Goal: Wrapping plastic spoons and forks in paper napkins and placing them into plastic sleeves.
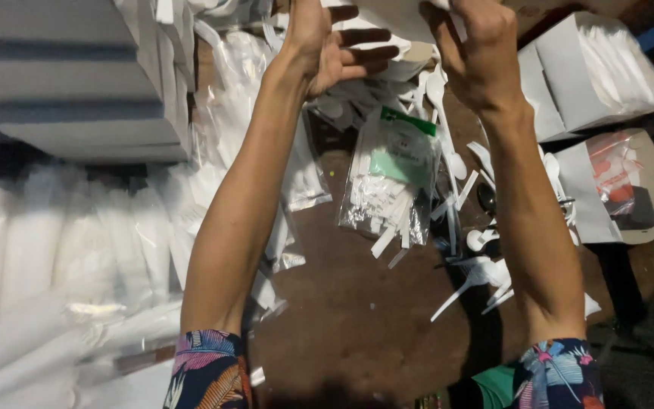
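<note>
Holding a white sheet or bag (pixel 387 14) at the very top edge of the view, both hands are raised well above the brown surface (pixel 357 318). The right hand (pixel 478 53) has its grip pressed together on the sheet's edge; the left hand (pixel 327 45) shows fingers curled loosely against it, though how firm that grip is I cannot tell, since the sheet is mostly cut off.

Directly below lies a clear packet with a green header (pixel 395 178), stuffed with white plastic pieces, and beside it loose white spoons and forks (pixel 471 265) scattered about. If the sheet slips from the looser left hand, it would likely drop onto this clutter — knocking cutlery toward the surface's edge. The open white cartons (pixel 592 68) sit near the right elbow; a wide swing could catch them.
</note>
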